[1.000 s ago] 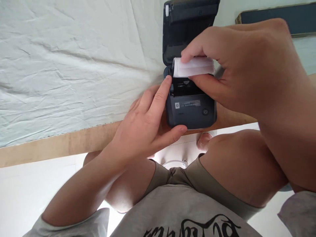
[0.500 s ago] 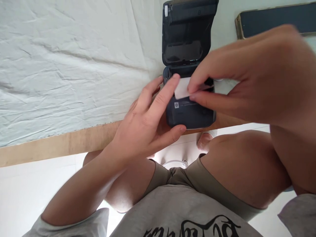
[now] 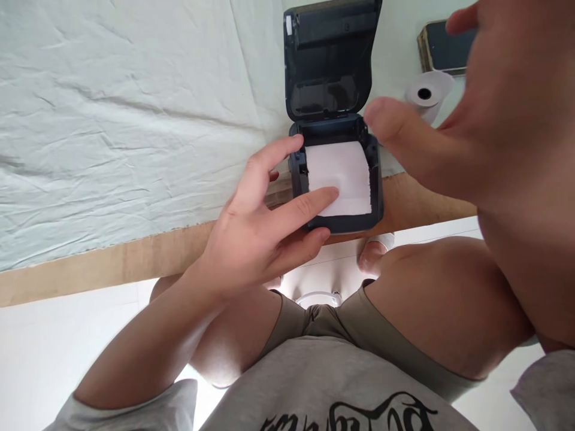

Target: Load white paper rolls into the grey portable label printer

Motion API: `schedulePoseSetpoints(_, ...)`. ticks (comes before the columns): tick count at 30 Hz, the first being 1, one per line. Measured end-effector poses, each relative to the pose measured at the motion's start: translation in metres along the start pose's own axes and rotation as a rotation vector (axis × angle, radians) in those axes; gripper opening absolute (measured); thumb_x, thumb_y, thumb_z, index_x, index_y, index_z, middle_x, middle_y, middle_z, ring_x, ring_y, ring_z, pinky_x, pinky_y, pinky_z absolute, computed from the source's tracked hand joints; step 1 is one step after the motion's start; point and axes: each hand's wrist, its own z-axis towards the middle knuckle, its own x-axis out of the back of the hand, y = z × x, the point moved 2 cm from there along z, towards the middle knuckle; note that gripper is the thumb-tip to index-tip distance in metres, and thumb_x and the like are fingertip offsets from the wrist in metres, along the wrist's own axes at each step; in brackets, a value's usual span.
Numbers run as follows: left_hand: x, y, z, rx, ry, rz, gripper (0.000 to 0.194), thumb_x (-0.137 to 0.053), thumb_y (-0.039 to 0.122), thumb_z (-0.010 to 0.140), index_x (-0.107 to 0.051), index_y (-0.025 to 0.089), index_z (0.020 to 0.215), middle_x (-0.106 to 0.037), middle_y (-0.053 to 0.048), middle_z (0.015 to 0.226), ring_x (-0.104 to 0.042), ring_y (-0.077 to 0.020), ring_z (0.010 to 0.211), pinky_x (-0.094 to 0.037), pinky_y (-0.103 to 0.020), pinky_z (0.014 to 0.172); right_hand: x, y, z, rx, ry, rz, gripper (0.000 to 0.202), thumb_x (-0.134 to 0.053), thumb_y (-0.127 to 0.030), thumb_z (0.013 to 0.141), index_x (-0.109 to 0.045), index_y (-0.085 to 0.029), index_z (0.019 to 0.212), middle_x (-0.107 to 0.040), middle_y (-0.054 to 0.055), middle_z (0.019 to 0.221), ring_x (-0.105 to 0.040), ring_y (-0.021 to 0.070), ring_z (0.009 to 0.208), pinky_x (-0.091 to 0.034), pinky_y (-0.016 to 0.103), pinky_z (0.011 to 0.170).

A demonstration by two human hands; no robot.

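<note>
A dark blue portable receipt printer [image 3: 376, 209] sits at the table's front edge with its black lid [image 3: 330, 66] raised. White paper [image 3: 345, 167] with a jagged right edge lies flat across its body. My left hand [image 3: 256, 221] spreads around the printer's left side. One outstretched finger presses on the paper, another touches the rear left corner, and the thumb rests by the front edge. Blurred, my right hand [image 3: 476, 131] hovers at the right with its fingers apart, holding nothing visible. Near its thumb stands a white paper roll [image 3: 415, 99] with a dark core, partly covered by the hand.
A phone [image 3: 449, 45] lies at the back right, partly hidden by my right hand. Wrinkled pale cloth [image 3: 135, 120] covers the table, leaving a strip of bare wooden edge [image 3: 112, 257] at the front. My legs are below that edge.
My right hand has released the white paper and drawn away up and right, opening. The paper now lies flat over the printer, and a left finger has come down on it. The roll has come into view.
</note>
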Motion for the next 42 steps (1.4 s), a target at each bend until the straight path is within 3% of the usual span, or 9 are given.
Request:
schedulePoseSetpoints(2, 0.0, 0.001, 0.0, 0.016, -0.015, -0.03, 0.03, -0.065, 0.034, 0.109, -0.075, 0.04, 0.137, -0.042, -0.001, 0.177, -0.048, -0.0346, 0.169, -0.061, -0.057, 0.127, -0.005, 0.002, 0.003, -0.008, -0.044, 0.038, 0.098, -0.051, -0.055, 0.094, -0.039, 0.001, 0.173, -0.043, 0.017, 0.176, -0.049, 0.0278, 0.161, -0.043, 0.038, 0.128)
schedulePoseSetpoints(5, 0.002, 0.002, 0.003, 0.017, -0.041, -0.04, 0.028, -0.067, 0.036, 0.108, -0.077, 0.035, 0.134, -0.038, -0.003, 0.181, -0.043, -0.038, 0.172, -0.059, -0.059, 0.129, -0.008, 0.005, 0.005, 0.025, -0.027, 0.11, 0.087, -0.055, -0.049, 0.094, -0.048, -0.005, 0.168, -0.055, 0.011, 0.167, -0.06, 0.0209, 0.151, -0.049, 0.032, 0.122)
schedulePoseSetpoints(10, 0.002, 0.002, 0.003, 0.069, -0.049, -0.033, 0.031, -0.072, 0.036, 0.106, -0.078, 0.033, 0.136, -0.032, -0.004, 0.186, -0.048, -0.0445, 0.168, -0.06, -0.062, 0.127, 0.001, 0.003, -0.001, -0.002, 0.045, 0.23, 0.055, -0.047, -0.048, 0.103, -0.071, -0.013, 0.138, -0.071, 0.007, 0.115, -0.066, 0.0165, 0.117, -0.046, 0.035, 0.102)
schedulePoseSetpoints(13, 0.0, 0.001, 0.0, 0.061, -0.024, -0.019, 0.037, -0.068, 0.038, 0.107, -0.072, 0.038, 0.144, -0.035, -0.004, 0.184, -0.046, -0.0428, 0.17, -0.06, -0.063, 0.127, 0.003, -0.007, -0.001, -0.051, -0.108, -0.025, 0.041, -0.054, -0.056, 0.103, -0.075, -0.021, 0.108, -0.062, 0.003, 0.087, -0.057, 0.0132, 0.09, -0.034, 0.037, 0.088)
schedulePoseSetpoints(20, -0.006, -0.002, -0.002, 0.191, -0.073, 0.019, 0.084, -0.071, 0.058, 0.103, -0.04, 0.032, 0.177, -0.034, -0.013, 0.188, -0.039, -0.0457, 0.174, -0.045, -0.066, 0.138, -0.002, -0.018, 0.004, -0.31, -0.383, -0.412, 0.066, -0.063, -0.072, 0.102, -0.056, -0.017, 0.066, -0.035, 0.0, 0.051, -0.028, 0.0086, 0.06, -0.028, 0.033, 0.076)
schedulePoseSetpoints(23, -0.007, -0.003, -0.001, 0.234, -0.07, 0.045, 0.088, -0.076, 0.065, 0.099, -0.045, 0.035, 0.176, -0.032, -0.012, 0.188, -0.039, -0.0455, 0.173, -0.049, -0.066, 0.136, -0.002, -0.017, 0.005, -0.305, -0.426, -0.434, 0.077, -0.059, -0.075, 0.103, -0.045, -0.016, 0.057, -0.033, 0.002, 0.048, -0.024, 0.0098, 0.059, -0.025, 0.034, 0.07)
schedulePoseSetpoints(29, -0.006, -0.006, -0.001, 0.217, -0.035, 0.087, 0.085, -0.086, 0.061, 0.092, -0.055, 0.038, 0.168, -0.036, -0.011, 0.185, -0.038, -0.0482, 0.173, -0.052, -0.067, 0.133, -0.004, -0.018, 0.007, -0.317, -0.55, -0.471, 0.074, -0.049, -0.08, 0.106, -0.059, -0.019, 0.065, -0.051, 0.005, 0.059, -0.031, 0.0136, 0.063, -0.028, 0.036, 0.07)
schedulePoseSetpoints(37, -0.009, -0.011, -0.003, 0.289, -0.168, 0.03, 0.111, -0.082, 0.07, 0.091, -0.038, 0.014, 0.178, -0.053, -0.024, 0.174, -0.057, -0.0481, 0.16, -0.054, -0.064, 0.131, -0.008, -0.02, -0.01, -0.404, -0.502, -0.548, 0.072, -0.039, -0.076, 0.107, -0.076, -0.02, 0.083, -0.055, 0.01, 0.073, -0.039, 0.0152, 0.068, -0.036, 0.034, 0.077)
schedulePoseSetpoints(42, -0.008, -0.011, -0.004, 0.311, -0.166, 0.09, 0.109, -0.09, 0.067, 0.089, -0.042, 0.023, 0.177, -0.051, -0.02, 0.178, -0.06, -0.0449, 0.159, -0.054, -0.06, 0.132, -0.015, -0.012, -0.016, -0.26, -0.451, -0.415, 0.073, -0.035, -0.076, 0.106, -0.055, -0.017, 0.067, -0.047, 0.007, 0.06, -0.019, 0.0093, 0.057, -0.027, 0.032, 0.068)
